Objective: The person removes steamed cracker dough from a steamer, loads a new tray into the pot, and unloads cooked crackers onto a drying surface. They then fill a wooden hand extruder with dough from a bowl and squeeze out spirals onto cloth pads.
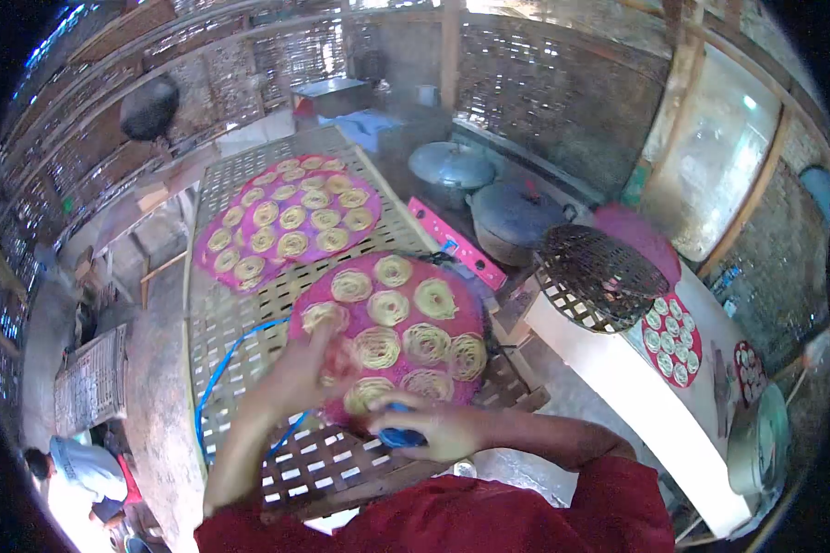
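Note:
A round pink sheet (471, 304) lies in front of me on a woven slatted rack, carrying several pale yellow noodle coils (376, 347). My left hand (306, 373) is over the sheet's left edge, close to the coils. Its fingers are smeared by motion, so their grip does not show. At the near edge of the sheet, my right hand (444, 431) is closed on a small blue object (398, 435), whose kind I cannot make out. That hand is beside the nearest coil. Farther back lies another pink sheet (214, 228) covered in similar coils.
A blue cord (214, 380) runs along the rack (290, 479). Lidded pots (516, 217) and a pink perforated strip (456, 244) stand beyond. Right, a white table (609, 369) bears a dark woven basket (599, 272) and coils on red sheets (671, 341). A person (88, 470) is at lower left.

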{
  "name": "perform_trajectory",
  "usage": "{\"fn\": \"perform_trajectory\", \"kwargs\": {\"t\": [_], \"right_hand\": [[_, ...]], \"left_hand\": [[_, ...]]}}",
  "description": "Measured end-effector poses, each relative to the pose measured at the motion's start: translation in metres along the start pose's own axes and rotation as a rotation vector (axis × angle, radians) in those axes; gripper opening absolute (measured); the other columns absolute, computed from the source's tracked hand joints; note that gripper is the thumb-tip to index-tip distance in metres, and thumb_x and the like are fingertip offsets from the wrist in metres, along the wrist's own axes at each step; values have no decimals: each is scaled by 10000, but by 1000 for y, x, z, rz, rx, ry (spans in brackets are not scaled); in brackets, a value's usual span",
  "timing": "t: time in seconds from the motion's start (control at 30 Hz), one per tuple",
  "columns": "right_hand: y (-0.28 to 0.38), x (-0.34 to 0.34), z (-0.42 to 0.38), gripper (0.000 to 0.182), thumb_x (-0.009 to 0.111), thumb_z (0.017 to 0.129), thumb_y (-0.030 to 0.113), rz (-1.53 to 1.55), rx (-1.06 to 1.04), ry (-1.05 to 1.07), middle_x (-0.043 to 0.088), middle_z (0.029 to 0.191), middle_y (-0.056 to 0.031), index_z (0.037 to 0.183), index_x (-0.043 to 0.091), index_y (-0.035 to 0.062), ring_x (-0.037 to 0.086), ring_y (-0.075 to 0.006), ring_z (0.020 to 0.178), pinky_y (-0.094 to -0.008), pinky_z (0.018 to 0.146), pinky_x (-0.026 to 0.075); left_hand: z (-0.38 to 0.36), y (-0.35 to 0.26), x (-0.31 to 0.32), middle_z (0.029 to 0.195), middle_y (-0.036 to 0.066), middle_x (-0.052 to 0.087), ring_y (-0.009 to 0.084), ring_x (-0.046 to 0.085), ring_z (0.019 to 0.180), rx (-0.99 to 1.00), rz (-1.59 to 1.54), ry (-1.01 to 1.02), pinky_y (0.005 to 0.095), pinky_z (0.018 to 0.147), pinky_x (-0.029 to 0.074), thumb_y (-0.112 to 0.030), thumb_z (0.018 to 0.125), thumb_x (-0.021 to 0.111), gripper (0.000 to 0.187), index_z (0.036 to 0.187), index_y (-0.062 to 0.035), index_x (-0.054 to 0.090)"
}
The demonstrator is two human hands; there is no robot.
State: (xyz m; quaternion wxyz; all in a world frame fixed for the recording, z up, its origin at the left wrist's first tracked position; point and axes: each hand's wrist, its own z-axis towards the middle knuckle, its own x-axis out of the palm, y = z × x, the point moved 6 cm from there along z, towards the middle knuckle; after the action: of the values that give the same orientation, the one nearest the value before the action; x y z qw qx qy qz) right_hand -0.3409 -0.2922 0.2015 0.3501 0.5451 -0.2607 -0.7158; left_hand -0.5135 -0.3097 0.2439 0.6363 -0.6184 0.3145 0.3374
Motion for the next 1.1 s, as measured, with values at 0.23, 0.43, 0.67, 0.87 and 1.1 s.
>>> {"fn": "perform_trajectory", "kwargs": {"t": [0.23, 0.43, 0.67, 0.87, 1.1], "right_hand": [[23, -52, -6, 659, 690, 801, 172, -82, -114, -204, 292, 1402, -166, 1363, 352, 106, 348, -307, 1286, -422, 1014, 341], [15, -85, -67, 674, 698, 788, 181, -180, -38, -281, 398, 1346, -183, 1361, 359, 72, 408, -320, 1250, -413, 1026, 344], [-76, -301, -287, 577, 743, 732, 274, -455, 737, -889, 635, 1007, -139, 1231, 519, 89, 622, -230, 810, -354, 730, 506], [-199, -368, -444, 572, 577, 844, 452, -622, 1181, -782, 580, 1172, -199, 1253, 497, 60, 543, -364, 1102, -435, 921, 436], [-251, -389, -485, 596, 369, 915, 546, -605, 1148, -888, 553, 1190, -242, 1241, 519, 71, 497, -416, 1138, -451, 974, 370]], "left_hand": [[-14, -30, 64, 1229, 85, 481, 192, 508, 1080, 250, -509, -32, 293, 829, 477, -380, 648, 830, 997, 1378, -52, 236], [9, -61, 116, 1339, 128, 397, 223, 445, 1176, 21, -943, 125, 353, 984, 364, -400, 749, 740, 1031, 1442, -50, 62], [25, -104, 76, 1271, 154, 468, 232, 520, 1053, 98, -771, -124, 343, 911, 424, -286, 766, 731, 900, 1430, -65, 166], [11, -72, 55, 1232, 128, 493, 202, 529, 1027, -12, -708, -460, 328, 878, 434, -409, 793, 694, 833, 1402, -37, 263], [-25, -49, 27, 1151, 106, 537, 150, 552, 908, -101, -524, -693, 281, 805, 445, -468, 801, 666, 825, 1388, -18, 300]]}}
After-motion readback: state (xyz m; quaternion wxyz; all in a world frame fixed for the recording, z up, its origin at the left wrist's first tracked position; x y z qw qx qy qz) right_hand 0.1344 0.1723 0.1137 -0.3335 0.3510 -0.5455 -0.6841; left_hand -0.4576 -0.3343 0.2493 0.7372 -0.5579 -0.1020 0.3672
